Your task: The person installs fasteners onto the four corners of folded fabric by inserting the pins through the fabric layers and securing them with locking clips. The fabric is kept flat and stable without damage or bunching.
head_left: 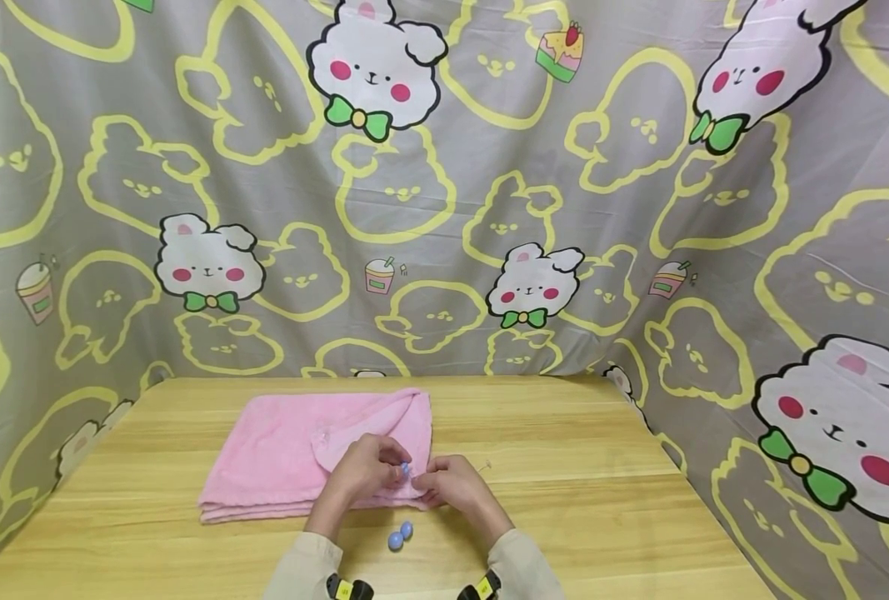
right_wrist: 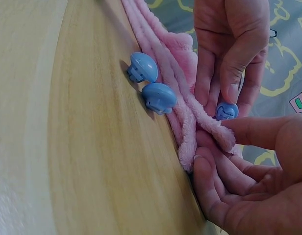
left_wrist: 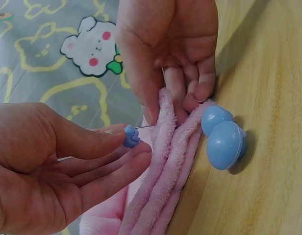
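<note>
Head view: the left hand (head_left: pixel 365 468) partly hides the clip (head_left: pixel 405 470) (blue) it pinches.

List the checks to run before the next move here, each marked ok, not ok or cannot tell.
1. Left hand pinches the blue clip: ok.
2. Its metal pin is exposed: ok.
3. Right hand grips the edge of the pink plush cloth: ok.
4. Right hand clear of the metal pin's tip: cannot tell; the tip does not show clearly.
5. Two other blue clips off the cloth: ok, both on the wooden table.
</note>
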### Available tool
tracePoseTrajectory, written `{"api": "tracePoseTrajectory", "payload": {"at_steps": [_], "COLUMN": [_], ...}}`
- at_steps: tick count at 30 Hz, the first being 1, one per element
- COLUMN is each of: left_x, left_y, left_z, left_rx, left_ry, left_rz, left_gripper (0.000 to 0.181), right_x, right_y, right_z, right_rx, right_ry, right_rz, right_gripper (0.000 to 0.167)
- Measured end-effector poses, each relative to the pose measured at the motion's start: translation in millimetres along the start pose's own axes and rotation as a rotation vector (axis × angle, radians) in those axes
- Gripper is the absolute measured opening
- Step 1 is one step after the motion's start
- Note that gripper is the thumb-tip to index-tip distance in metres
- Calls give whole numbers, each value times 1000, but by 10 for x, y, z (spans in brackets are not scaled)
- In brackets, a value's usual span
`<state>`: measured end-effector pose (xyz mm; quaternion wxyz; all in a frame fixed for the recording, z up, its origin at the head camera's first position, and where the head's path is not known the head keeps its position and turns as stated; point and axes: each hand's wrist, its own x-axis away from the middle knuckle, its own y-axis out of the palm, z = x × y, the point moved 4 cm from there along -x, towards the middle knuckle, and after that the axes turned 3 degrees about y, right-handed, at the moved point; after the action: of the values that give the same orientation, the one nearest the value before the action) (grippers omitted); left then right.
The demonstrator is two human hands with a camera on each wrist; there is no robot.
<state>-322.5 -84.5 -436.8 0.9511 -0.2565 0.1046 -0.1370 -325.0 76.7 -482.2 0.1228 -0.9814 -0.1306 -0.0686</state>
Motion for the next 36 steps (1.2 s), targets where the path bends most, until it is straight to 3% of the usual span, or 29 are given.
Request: {"api": "tracePoseTrajectory", "payload": {"at_steps": [14, 27, 36], "left_x": [-5, 0, -13], "left_y": [7, 0, 10], "left_z": [-9, 14, 32], "left_rx": [1, 12, -83], "left_ry": [-22, -2, -14], "left_rz": [1, 6, 39], "left_gripper": [14, 15, 14], "right_x": [6, 6, 7], "right_y": [4, -6, -10], "right_z": [-4, -11, -9], "right_rx": [-11, -16, -9], "right_ry": [3, -6, -8], "right_rz": [-8, -11, -4], "right_gripper": [9, 8, 7]}}
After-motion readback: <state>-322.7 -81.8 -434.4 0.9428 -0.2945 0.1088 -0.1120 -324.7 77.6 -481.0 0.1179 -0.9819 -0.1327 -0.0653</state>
